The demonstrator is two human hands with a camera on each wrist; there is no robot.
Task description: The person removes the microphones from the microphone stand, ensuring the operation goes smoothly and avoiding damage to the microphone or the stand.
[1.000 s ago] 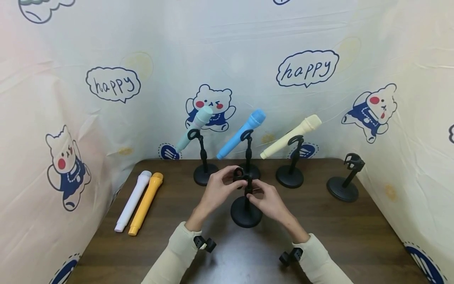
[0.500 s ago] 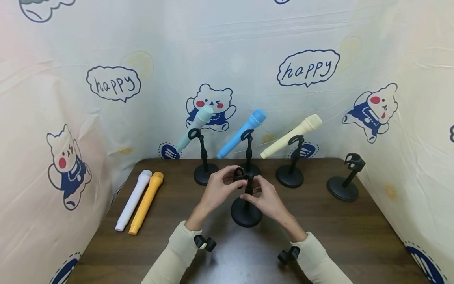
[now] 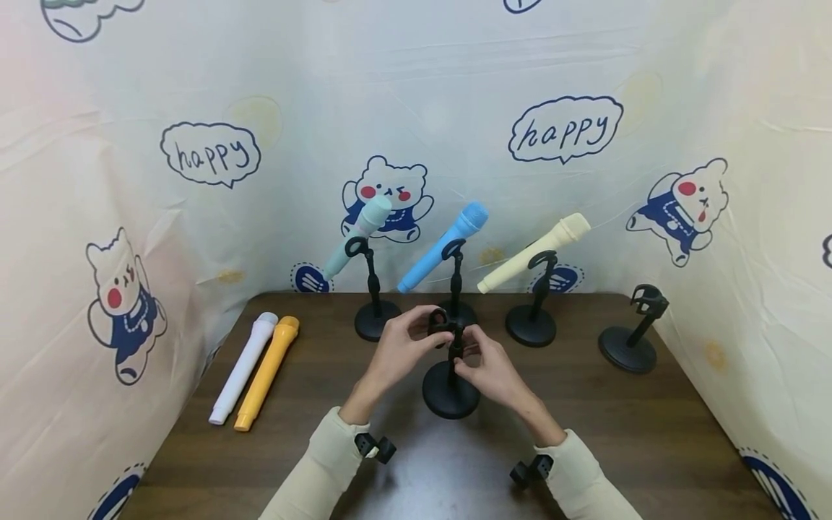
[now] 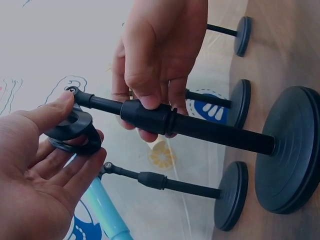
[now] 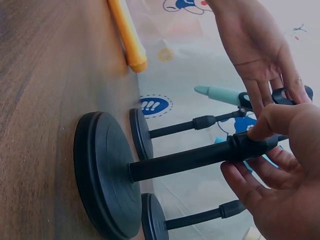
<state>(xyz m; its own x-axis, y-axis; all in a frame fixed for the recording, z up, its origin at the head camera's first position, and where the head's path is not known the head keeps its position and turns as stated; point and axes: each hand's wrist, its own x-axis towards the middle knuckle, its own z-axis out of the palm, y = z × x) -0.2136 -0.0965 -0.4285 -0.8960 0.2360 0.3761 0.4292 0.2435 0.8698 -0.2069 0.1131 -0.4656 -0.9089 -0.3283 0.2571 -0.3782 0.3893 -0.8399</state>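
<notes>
A black desktop microphone stand (image 3: 451, 396) stands upright on the table between both hands. My left hand (image 3: 401, 348) pinches the microphone clip (image 4: 77, 131) at its top, thumb on the clip's joint and fingers beneath. Around the thick collar (image 4: 146, 116) of the pole, below the clip, curl the thumb and fingers of my right hand (image 3: 492, 370). No microphone sits in this clip. The stand's round base (image 5: 107, 175) rests on the wood. In the head view, part of the clip is hidden by the left fingers.
Behind stand three stands with microphones: mint (image 3: 357, 235), blue (image 3: 443, 247) and cream (image 3: 534, 253). Another stand (image 3: 627, 349), its clip without a microphone, is at the right. A white microphone (image 3: 243, 368) and an orange one (image 3: 268, 373) lie at the left on the table (image 3: 650, 448).
My right thumb and fingers have shifted round the collar, the thumb going left and then back right. The left hand keeps its hold on the clip, and the stand stays in place.
</notes>
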